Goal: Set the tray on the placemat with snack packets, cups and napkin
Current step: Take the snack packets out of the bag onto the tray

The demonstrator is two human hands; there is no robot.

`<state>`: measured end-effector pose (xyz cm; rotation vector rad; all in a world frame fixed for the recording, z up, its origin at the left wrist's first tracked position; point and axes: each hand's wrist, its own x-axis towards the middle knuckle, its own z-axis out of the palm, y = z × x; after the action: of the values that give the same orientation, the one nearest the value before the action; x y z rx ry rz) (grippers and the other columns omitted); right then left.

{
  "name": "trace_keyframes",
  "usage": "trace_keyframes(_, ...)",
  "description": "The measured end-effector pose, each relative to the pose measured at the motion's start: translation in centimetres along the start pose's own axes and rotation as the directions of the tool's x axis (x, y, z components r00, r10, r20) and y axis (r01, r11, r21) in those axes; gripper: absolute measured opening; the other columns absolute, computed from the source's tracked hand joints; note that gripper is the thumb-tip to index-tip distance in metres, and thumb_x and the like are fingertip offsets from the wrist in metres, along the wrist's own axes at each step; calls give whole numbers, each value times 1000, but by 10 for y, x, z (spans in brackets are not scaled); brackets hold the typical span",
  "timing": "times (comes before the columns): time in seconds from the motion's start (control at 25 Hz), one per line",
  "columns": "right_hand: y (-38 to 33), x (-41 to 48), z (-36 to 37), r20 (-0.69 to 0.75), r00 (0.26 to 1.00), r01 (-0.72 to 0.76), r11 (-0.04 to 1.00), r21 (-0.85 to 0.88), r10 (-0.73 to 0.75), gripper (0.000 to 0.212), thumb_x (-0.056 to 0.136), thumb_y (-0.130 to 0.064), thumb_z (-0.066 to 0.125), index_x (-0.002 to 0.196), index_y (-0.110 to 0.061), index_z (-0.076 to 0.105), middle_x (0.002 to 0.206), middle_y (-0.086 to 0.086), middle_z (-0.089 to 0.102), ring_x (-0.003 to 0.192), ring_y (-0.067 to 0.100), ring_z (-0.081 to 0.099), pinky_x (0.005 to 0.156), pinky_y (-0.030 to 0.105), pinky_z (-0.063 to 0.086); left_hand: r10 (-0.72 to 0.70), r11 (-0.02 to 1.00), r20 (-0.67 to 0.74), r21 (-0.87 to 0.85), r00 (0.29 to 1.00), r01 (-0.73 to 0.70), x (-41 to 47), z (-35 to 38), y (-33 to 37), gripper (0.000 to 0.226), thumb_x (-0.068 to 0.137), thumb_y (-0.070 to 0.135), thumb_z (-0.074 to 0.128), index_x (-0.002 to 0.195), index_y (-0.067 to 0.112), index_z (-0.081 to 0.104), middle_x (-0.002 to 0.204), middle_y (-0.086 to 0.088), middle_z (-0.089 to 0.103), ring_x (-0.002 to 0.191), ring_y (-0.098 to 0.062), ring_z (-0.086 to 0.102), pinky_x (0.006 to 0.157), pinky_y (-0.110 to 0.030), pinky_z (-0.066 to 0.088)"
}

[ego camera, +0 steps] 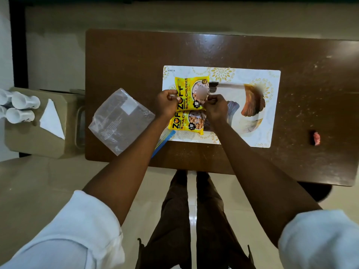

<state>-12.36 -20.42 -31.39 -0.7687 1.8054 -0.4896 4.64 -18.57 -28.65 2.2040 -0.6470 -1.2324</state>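
Observation:
A white placemat [252,78] with gold patterns lies on the brown table [136,61]. Two joined yellow soya-chunk snack packets sit at its left end: an upper packet [189,88] and a lower packet [186,123]. My left hand [166,103] pinches the upper packet's left edge, and my right hand [214,107] pinches its right edge near the seam between them. White cups [21,107] lie on their sides on a cardboard box at the left, beside a folded white napkin [51,121]. A metal tray's rim [79,127] shows between box and table.
A clear plastic bag [120,121] lies on the table left of the placemat. A blue strip [163,142] pokes out under the placemat's near-left corner. A small red object [316,138] sits at the table's right. The cardboard box [35,144] stands left of the table.

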Motion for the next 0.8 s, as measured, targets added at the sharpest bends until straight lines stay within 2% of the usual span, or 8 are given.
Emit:
trace_keyframes(0.08,7,-4,0,12,1000,-22,999,46,21,35,88,-4,80,119,4,65,111,26,72,105,38,73,85,57,62,-6,1000,18,9,1000,5,0,0,-5,33,93,2,70,125,6,71,115,-16,73,89,-15,66,72,-22,57)
trace_keyframes(0.16,9,-3,1,17,1000,-25,999,37,24,35,89,-7,80,119,3,64,110,24,72,100,36,74,80,57,62,-4,1000,33,16,999,4,3,-1,-7,34,93,2,70,127,6,69,107,-13,70,84,-11,62,65,-18,52)
trace_keyframes(0.28,4,3,4,17,998,-54,998,-8,55,35,88,-6,79,119,-2,65,102,13,71,102,36,74,82,57,62,14,999,27,49,1000,-16,7,-1,-7,33,94,3,69,127,6,68,97,-7,66,89,-15,64,79,-31,56)
trace_keyframes(0.36,3,2,2,20,998,-55,998,-7,55,33,87,-7,81,116,-3,65,100,12,70,102,35,73,82,54,62,11,997,2,70,1000,-11,8,0,-8,31,94,1,68,124,8,69,97,-12,69,89,-17,65,83,-35,57)
trace_keyframes(0.52,8,1,-3,24,999,-51,993,103,49,24,87,-4,82,99,-6,62,95,17,68,101,40,73,80,52,64,25,994,-68,109,997,-18,9,-2,-4,31,93,-3,65,120,10,72,109,-16,75,95,-23,71,87,-34,58)
trace_keyframes(0.64,10,1,-3,20,994,-111,979,170,109,20,87,1,80,97,-2,64,97,22,72,99,39,75,75,49,65,6,993,-58,116,998,1,10,1,-4,30,94,-3,66,120,8,73,114,-12,75,105,-24,73,91,-36,60)
trace_keyframes(0.8,12,1,-7,72,987,-155,957,247,141,18,88,1,79,98,3,65,104,30,71,98,40,74,78,54,64,-22,996,-49,86,999,26,11,2,-4,27,94,2,69,120,7,73,112,-15,76,100,-25,73,88,-33,59)
